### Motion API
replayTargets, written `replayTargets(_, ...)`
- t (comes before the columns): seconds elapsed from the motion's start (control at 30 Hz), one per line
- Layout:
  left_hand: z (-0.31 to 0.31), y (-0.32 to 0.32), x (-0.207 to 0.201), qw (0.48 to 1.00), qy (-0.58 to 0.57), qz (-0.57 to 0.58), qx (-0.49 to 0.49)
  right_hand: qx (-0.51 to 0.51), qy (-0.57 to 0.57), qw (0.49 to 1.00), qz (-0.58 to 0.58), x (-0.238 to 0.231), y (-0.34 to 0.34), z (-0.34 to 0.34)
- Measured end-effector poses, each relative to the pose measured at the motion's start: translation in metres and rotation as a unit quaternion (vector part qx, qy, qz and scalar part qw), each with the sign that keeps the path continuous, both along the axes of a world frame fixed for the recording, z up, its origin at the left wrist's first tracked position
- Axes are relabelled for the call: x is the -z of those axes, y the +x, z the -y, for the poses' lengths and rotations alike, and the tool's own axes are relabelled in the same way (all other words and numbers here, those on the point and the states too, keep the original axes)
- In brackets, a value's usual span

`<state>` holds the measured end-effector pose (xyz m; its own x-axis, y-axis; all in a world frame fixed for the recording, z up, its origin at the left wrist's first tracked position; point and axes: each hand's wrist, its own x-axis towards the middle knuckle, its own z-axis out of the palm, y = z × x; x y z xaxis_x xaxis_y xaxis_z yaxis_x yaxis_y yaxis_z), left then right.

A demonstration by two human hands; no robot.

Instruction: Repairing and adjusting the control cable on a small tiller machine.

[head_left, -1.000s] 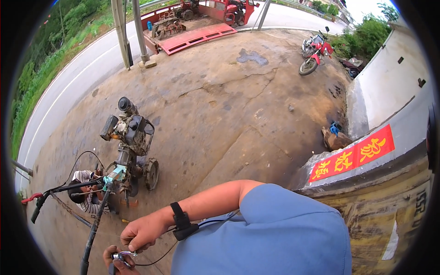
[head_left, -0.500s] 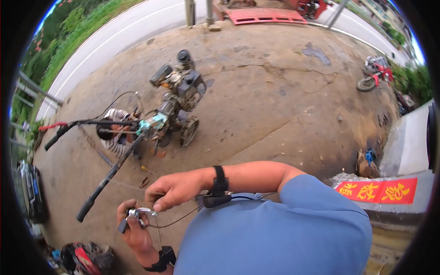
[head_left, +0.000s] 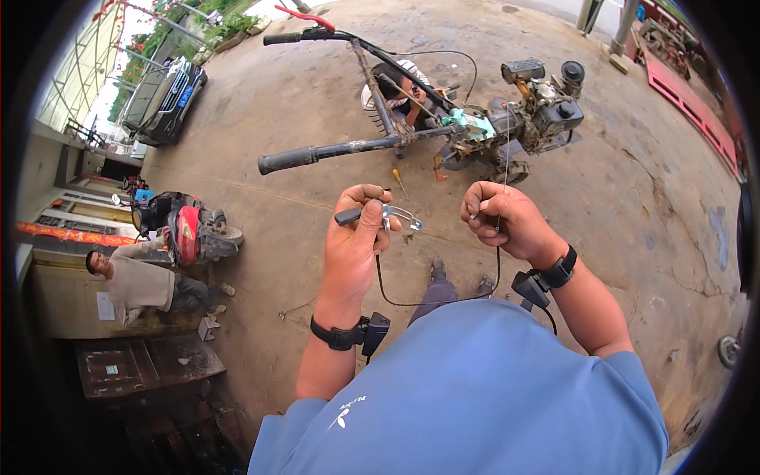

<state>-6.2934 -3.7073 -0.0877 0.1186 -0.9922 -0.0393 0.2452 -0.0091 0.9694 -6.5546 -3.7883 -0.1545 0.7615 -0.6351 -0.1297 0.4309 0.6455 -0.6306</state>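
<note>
Left hand (head_left: 354,237) mid-frame, closed round a metal lever (head_left: 380,214); right hand (head_left: 504,218) pinching its thin cable (head_left: 497,261) taut, probably keeping it untangled. Walk-behind tiller (head_left: 475,119) parked on concrete, upper centre.

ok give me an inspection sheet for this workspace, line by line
surface: stained, cracked concrete yard, outdoors.
job's things: metal lever with black grip and a thin black cable; walk-behind tiller on the ground ahead, handlebars toward the person.
clutter: a screwdriver on the concrete near the tiller.
hands: left hand closed around the lever; right hand pinches the cable's upper end; both wrists carry black bands.
cables: the thin cable loops down between the two hands; more cables run along the tiller's handlebars.
surroundings: red motorbike, seated person, parked dark car, wooden table.
</note>
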Motion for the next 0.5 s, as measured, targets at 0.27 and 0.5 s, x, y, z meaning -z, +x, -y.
replayTargets(0.27,0.02,0.058,0.024,0.955,-0.09,0.27,-0.083,-0.055,0.058,0.997,0.013,0.023,0.065,0.027)
replayTargets(0.5,0.07,0.112,0.017,0.934,-0.129,0.332,-0.028,-0.015,-0.158,0.972,-0.171,-0.01,0.137,0.063)
